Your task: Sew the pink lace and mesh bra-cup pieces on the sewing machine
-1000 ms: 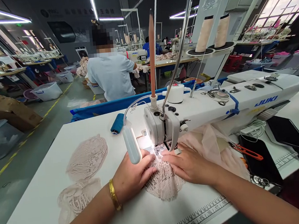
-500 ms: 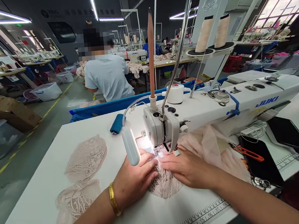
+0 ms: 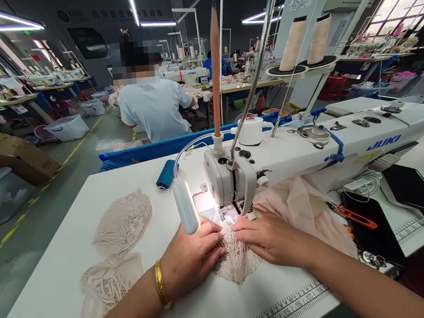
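Note:
A white JUKI sewing machine [image 3: 308, 153] stands on the white table [image 3: 61, 301]. Under its needle lies a pale pink lace piece [image 3: 238, 263]. My left hand [image 3: 193, 257], with a gold bangle on the wrist, presses flat on the lace's left side, fingers stretched toward the needle. My right hand [image 3: 272, 235] lies flat on the lace's right side, fingertips close to the presser foot. More pink fabric [image 3: 305, 205] bunches behind my right hand. A small lamp [image 3: 185, 208] on a flexible neck lights the needle area.
Two lace pieces [image 3: 123, 226] lie on the table's left. A blue thread spool [image 3: 166, 175] sits behind them. Orange snips [image 3: 352, 216] and two dark tablets [image 3: 413, 188] lie at the right. Another person [image 3: 153, 104] sits ahead, back turned. Thread cones [image 3: 305, 42] stand above the machine.
Both hands stay flat on the lace at the needle and have shifted only slightly. The view has tilted a little.

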A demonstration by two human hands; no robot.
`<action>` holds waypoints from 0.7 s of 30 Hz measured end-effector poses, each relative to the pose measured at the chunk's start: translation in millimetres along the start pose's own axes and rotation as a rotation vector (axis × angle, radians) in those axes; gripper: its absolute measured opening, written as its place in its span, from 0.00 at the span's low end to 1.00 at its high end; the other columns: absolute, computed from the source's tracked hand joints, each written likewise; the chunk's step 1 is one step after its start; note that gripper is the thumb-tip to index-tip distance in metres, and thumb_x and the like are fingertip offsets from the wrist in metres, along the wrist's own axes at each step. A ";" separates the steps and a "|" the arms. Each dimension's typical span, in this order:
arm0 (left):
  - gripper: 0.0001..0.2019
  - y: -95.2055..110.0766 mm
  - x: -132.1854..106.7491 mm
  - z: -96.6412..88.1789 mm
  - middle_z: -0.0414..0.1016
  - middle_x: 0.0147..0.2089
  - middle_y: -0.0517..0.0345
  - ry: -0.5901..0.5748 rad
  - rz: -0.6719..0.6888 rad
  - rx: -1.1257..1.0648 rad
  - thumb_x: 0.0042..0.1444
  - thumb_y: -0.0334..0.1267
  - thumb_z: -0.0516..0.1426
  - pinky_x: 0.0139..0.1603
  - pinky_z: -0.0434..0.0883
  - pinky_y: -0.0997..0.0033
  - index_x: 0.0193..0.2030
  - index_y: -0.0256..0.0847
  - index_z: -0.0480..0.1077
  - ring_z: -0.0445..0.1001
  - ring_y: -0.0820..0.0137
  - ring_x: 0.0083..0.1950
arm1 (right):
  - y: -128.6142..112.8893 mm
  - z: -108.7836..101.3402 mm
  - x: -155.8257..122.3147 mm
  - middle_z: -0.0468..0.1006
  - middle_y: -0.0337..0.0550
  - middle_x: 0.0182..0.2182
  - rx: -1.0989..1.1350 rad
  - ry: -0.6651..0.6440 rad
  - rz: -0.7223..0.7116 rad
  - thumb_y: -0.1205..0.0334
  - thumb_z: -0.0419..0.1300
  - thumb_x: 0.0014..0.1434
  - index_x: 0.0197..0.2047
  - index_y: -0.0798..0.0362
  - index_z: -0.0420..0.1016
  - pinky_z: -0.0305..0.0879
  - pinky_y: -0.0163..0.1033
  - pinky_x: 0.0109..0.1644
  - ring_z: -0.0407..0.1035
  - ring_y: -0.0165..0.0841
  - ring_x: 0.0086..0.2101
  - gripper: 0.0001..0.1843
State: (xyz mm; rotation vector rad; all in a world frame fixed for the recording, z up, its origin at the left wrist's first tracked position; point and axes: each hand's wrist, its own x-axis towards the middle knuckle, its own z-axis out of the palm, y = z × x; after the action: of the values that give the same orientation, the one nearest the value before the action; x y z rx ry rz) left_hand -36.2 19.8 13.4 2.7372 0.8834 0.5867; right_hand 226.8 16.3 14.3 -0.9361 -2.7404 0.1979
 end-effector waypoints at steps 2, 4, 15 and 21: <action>0.08 0.6 0.1 1.0 0.80 0.49 0.54 0.003 0.009 0.015 0.67 0.35 0.57 0.57 0.68 0.51 0.51 0.44 0.74 0.77 0.59 0.50 | -0.4 -0.8 0.0 0.81 0.45 0.44 0.003 -0.002 0.002 0.70 0.56 0.66 0.51 0.48 0.78 0.56 0.45 0.47 0.64 0.40 0.41 0.15; 0.09 1.4 0.0 1.9 0.80 0.49 0.53 0.016 0.015 0.043 0.67 0.34 0.57 0.56 0.68 0.50 0.52 0.44 0.74 0.77 0.59 0.49 | -0.8 -1.6 0.1 0.81 0.45 0.45 0.007 -0.003 0.005 0.70 0.55 0.66 0.51 0.48 0.78 0.56 0.45 0.47 0.64 0.40 0.41 0.15; 0.09 -1.1 0.2 6.0 0.80 0.52 0.55 0.020 -0.019 0.130 0.69 0.34 0.55 0.58 0.66 0.47 0.53 0.44 0.73 0.76 0.59 0.52 | 5.7 3.9 1.4 0.81 0.46 0.42 -0.010 0.029 0.055 0.72 0.57 0.62 0.49 0.48 0.78 0.59 0.45 0.49 0.65 0.42 0.44 0.16; 0.11 0.9 2.0 2.8 0.78 0.56 0.51 0.058 -0.020 0.164 0.68 0.35 0.55 0.57 0.67 0.47 0.54 0.44 0.73 0.74 0.56 0.54 | 6.2 3.4 0.4 0.81 0.47 0.43 -0.041 0.054 0.063 0.71 0.57 0.63 0.49 0.48 0.78 0.59 0.45 0.47 0.64 0.43 0.44 0.15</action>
State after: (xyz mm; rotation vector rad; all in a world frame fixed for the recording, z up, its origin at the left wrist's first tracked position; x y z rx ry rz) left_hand -33.0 20.0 11.8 2.8657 1.0146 0.6182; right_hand 229.1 21.2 9.9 -1.0245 -2.6769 0.1265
